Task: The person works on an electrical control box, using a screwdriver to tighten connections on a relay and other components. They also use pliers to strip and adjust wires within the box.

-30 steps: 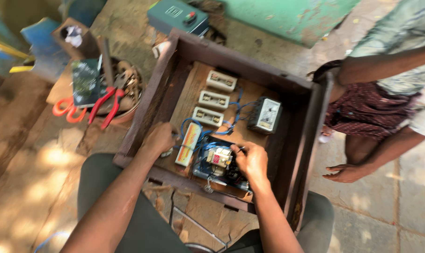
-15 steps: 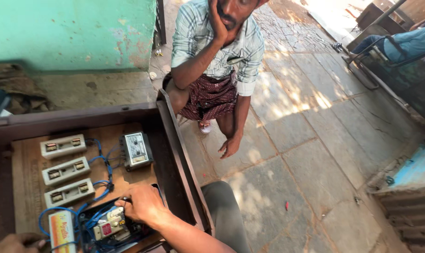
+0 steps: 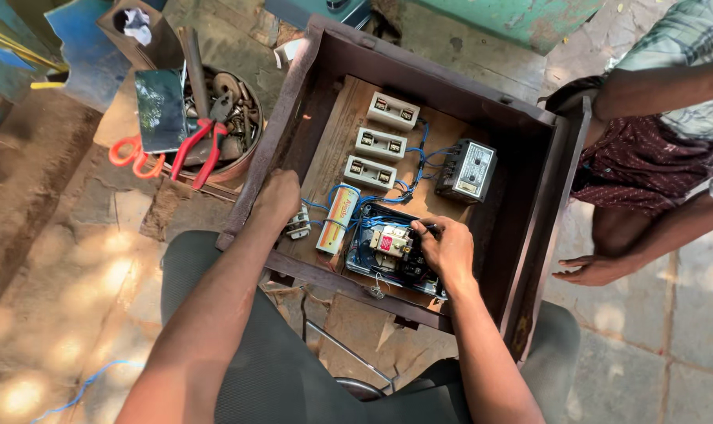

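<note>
An open dark brown metal box (image 3: 419,74) lies on the ground with a wooden board inside. On the board are three white fuse holders (image 3: 380,144), a grey unit (image 3: 466,170), an orange-and-white tube (image 3: 337,218) and blue wires. My left hand (image 3: 276,200) is curled against the box's left wall, just above a small white part (image 3: 297,225). My right hand (image 3: 448,250) pinches a thin dark tool (image 3: 430,228) beside the blue-based switch unit (image 3: 388,245) at the box's near edge.
A round tin (image 3: 239,129) of metal bits sits left of the box, with red-handled pliers (image 3: 195,149), orange scissor handles (image 3: 129,153) and a dark flat slab (image 3: 160,110). Another person crouches on the right, one hand (image 3: 592,271) on the stone floor.
The view swung right toward the crouching person and came back over the box. Both my hands stay at the same places in the box.
</note>
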